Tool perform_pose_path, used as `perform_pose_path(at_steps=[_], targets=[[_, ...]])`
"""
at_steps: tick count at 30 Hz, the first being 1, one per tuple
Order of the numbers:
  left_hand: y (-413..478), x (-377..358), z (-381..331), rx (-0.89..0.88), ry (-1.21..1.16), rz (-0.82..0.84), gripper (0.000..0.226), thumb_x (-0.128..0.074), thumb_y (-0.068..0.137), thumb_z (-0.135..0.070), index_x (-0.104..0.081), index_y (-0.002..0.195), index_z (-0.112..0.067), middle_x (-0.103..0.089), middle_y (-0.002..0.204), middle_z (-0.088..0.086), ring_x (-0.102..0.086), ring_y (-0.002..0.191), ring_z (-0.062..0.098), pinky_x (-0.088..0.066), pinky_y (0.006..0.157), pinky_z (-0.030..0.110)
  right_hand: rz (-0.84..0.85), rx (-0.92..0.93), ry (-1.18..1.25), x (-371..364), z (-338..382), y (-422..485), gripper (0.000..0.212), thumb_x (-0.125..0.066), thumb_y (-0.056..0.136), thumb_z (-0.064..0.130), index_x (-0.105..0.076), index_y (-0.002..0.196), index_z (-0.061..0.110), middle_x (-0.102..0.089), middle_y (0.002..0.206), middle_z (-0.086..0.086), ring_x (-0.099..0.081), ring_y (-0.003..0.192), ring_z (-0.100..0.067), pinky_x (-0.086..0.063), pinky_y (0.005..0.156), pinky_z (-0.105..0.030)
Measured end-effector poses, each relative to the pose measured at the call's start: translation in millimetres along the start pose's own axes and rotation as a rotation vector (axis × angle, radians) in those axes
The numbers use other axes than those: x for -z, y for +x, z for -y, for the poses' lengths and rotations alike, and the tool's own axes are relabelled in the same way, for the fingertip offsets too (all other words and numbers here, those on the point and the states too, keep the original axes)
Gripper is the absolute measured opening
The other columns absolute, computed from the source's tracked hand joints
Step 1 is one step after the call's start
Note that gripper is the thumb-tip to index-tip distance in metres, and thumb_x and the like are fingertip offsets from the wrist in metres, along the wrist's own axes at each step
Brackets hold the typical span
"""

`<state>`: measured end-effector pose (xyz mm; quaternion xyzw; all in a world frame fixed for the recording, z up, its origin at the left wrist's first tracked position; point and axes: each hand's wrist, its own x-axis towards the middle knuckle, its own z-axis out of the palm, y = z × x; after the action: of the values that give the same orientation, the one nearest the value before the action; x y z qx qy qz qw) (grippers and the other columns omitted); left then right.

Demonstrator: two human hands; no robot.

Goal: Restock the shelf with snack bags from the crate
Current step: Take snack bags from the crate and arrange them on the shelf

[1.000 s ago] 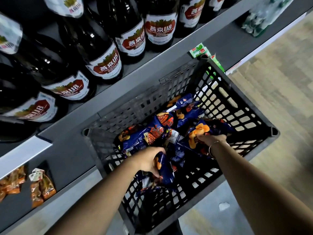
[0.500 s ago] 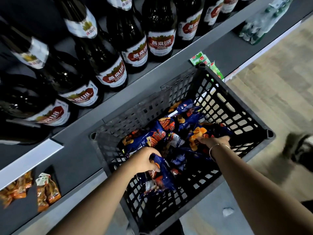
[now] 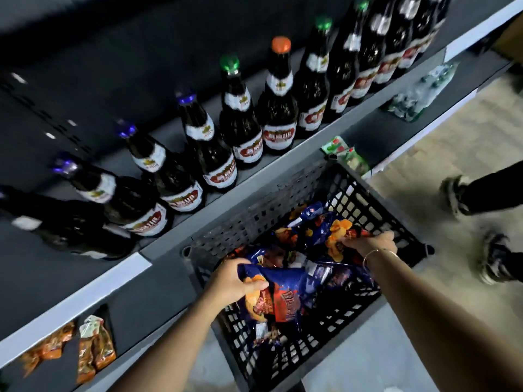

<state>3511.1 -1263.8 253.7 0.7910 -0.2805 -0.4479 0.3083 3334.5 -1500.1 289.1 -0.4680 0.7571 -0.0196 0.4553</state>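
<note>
Snack bags, glossy dark-blue foil with orange chip print [image 3: 300, 241], sit piled in black perforated plastic crate [image 3: 376, 205], lower centre of frame. Left hand [image 3: 235, 281] grips the top corner of one blue bag [image 3: 283, 295], thumb over the front, fingers curled behind; bag hangs above the crate's near side. Right hand [image 3: 368, 244], thin bracelet on wrist, pinches another bag [image 3: 336, 233] at centre right, fingers closed on its foil. Brown glass beer bottles with red-white labels [image 3: 278, 108] line the dark grey shelf [image 3: 249, 176], upper half. Orange snack packets [image 3: 94, 346] at lower left. Another person's dark shoes [image 3: 492, 258] at right edge, blurred.
</note>
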Motion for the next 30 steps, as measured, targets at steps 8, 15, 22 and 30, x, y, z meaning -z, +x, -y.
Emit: perform_pose_path(at_steps=[8,15,22,30], targets=[[-54,51,-72,-0.053,-0.054,-0.143,0.032,-0.082,0.069,-0.022,-0.064,0.093,-0.033,-0.069,0.086,-0.001,-0.063,0.065,0.009,-0.052,0.042,0.027,-0.017,0.275,0.042,57,52,-77,0.095,-0.087,0.060,0.026,-0.032,0.133,0.003,-0.048,0.134,-0.018,-0.047,0.124,-0.034,-0.041,0.099,-0.036],[-110,83,-112,-0.171,-0.051,-0.284,0.024,-0.081,0.071,-0.024,-0.058,0.077,-0.031,-0.061,0.076,-0.012,-0.057,0.067,0.004,-0.048,0.060,0.019,-0.052,0.558,0.046,88,63,-146,0.110,-0.090,0.054,0.023,-0.026,0.142,0.013,-0.048,0.135,-0.015,-0.047,0.124,-0.031,-0.039,0.105,-0.035],[-171,117,-150,-0.331,-0.069,-0.324,0.026,-0.075,0.076,-0.033,-0.062,0.067,-0.012,-0.055,0.055,-0.010,-0.048,0.054,0.002,-0.036,0.058,0.020,-0.116,0.820,0.081,135,68,-215,0.106,-0.088,0.056,0.016,-0.029,0.143,0.018,-0.047,0.140,-0.009,-0.046,0.127,-0.028,-0.038,0.106,-0.034],[-235,177,-229,-0.565,-0.049,-0.493,0.039,-0.072,0.080,-0.026,-0.043,0.055,-0.020,-0.042,0.044,-0.012,-0.038,0.045,0.001,-0.029,0.048,0.016,-0.176,1.016,0.266,197,115,-303,0.107,-0.087,0.055,0.006,-0.029,0.143,0.023,-0.060,0.121,-0.012,-0.057,0.112,-0.028,-0.043,0.095,-0.031]])
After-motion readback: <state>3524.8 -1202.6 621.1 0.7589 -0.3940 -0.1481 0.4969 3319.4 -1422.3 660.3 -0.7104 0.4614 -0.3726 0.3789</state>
